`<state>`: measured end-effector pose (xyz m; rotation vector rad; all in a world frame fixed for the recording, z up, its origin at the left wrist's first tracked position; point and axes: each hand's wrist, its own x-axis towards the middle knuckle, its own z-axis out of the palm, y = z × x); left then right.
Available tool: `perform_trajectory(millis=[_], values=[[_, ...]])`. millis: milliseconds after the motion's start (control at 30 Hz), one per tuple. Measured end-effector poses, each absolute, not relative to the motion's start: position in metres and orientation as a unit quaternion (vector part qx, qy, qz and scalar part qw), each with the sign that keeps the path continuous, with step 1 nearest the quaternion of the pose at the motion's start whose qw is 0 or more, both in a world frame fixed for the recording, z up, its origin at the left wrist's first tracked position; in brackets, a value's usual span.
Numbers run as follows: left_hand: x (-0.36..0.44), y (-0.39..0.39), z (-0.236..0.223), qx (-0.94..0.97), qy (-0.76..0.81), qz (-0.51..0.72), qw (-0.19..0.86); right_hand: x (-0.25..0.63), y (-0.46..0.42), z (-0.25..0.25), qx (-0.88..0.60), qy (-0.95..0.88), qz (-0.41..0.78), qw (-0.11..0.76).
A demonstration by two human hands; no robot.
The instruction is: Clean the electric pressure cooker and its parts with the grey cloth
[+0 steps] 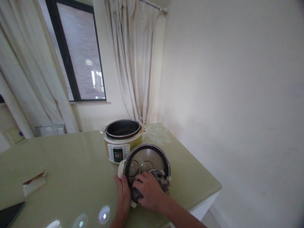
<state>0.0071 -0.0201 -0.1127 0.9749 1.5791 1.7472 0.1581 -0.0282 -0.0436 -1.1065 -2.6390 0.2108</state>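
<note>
A round pressure cooker lid (154, 158) is tilted up on the table, its metal inner side and black sealing ring facing me. My left hand (123, 191) grips the lid's left edge, by a white side handle. Over the lower part of the inner side, my right hand (149, 190) is closed on a grey, frayed cloth (163, 182) and presses it to the metal. Part of the cloth is hidden under my fingers. Just behind the lid stands the electric pressure cooker (118, 154), uncovered, with a dark inner pot (123, 128) inside.
The pale green glossy table (78, 161) ends at a corner on the right, near a plain wall (232, 95). To the left lie a small white and brown packet (34, 184) and a dark flat object (10, 212). Curtains (135, 57) hang beside a window at the back.
</note>
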Motion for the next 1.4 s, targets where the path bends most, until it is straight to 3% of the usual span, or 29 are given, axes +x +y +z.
perform_trajectory(millis=[167,267,533,733,933,1033,1233,1400], values=[[0.006,-0.023,-0.106,0.372,0.579,0.669,0.279,0.121,-0.012,-0.041,-0.408,-0.861,0.121,0.278],[0.006,-0.026,-0.105,0.368,0.593,0.664,0.267,0.131,-0.017,-0.039,-0.405,-0.874,0.103,0.247],[0.013,-0.029,-0.104,0.371,0.573,0.686,0.253,0.199,-0.018,-0.016,-0.517,-0.853,-0.037,0.057],[0.012,-0.027,-0.109,0.394,0.552,0.687,0.260,0.180,0.032,0.027,-0.575,-0.794,-0.134,0.146],[0.010,-0.027,-0.114,0.392,0.548,0.693,0.257,0.114,0.033,-0.002,-0.368,-0.888,-0.129,0.244],[0.010,-0.027,-0.111,0.381,0.554,0.696,0.251,0.109,0.036,-0.011,-0.363,-0.889,-0.144,0.240],[0.011,-0.029,-0.104,0.387,0.559,0.693,0.240,0.168,0.055,0.022,-0.578,-0.779,-0.151,0.190],[0.012,-0.030,-0.105,0.391,0.560,0.692,0.232,0.210,0.023,0.008,-0.637,-0.750,-0.091,0.150]])
